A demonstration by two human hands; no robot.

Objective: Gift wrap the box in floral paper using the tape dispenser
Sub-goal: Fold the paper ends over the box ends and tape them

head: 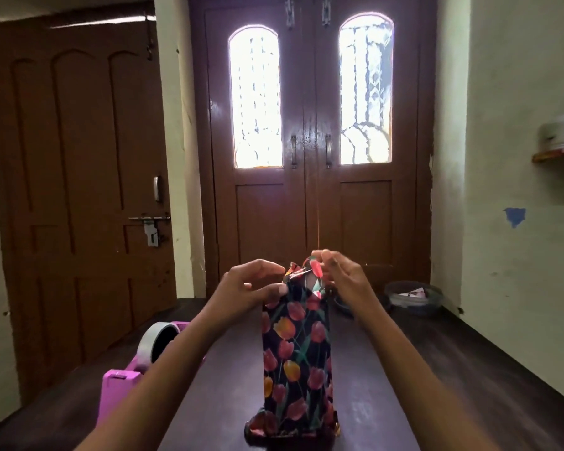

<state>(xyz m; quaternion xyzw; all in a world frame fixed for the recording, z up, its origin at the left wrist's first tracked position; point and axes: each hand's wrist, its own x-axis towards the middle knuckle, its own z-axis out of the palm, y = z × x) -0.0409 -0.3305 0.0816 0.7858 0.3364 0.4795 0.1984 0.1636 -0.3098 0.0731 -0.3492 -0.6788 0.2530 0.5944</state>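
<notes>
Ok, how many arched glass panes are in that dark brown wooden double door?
2. One arched glass pane sits in the left half, the other in the right half; both show fully.

Your left arm at 7 o'clock and right arm at 5 o'clock are bare throughout; left grip and right grip likewise bare.

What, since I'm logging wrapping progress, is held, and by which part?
The floral-wrapped box, upright on the table, by its top end: the left hand grips the upper side, the right hand pinches the folded paper flap on top.
</notes>
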